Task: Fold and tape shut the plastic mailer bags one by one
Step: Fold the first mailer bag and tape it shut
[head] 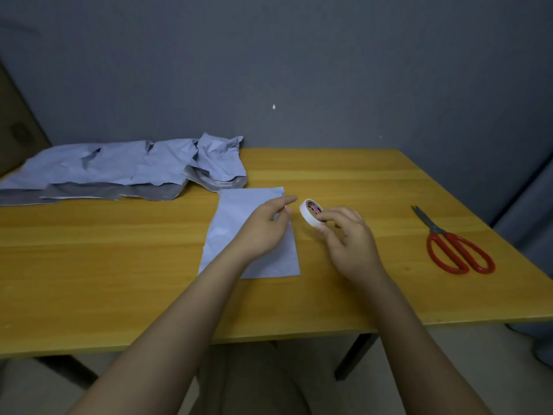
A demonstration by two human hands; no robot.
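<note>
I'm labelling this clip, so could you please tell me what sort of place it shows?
Probably a small home or office packing spot: a plain wooden table against a bare grey wall, with a pile of mailer bags, a tape roll and red scissors.

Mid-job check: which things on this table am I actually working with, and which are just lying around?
In use:
- folded mailer bag under the left hand
- tape roll held by the right hand
- pile of mailer bags, waiting
- scissors, untouched

Lying about:
- nothing else on the table

Tape roll (311, 212) core bears red-and-blue printed label, too small to read; no other text legible
</note>
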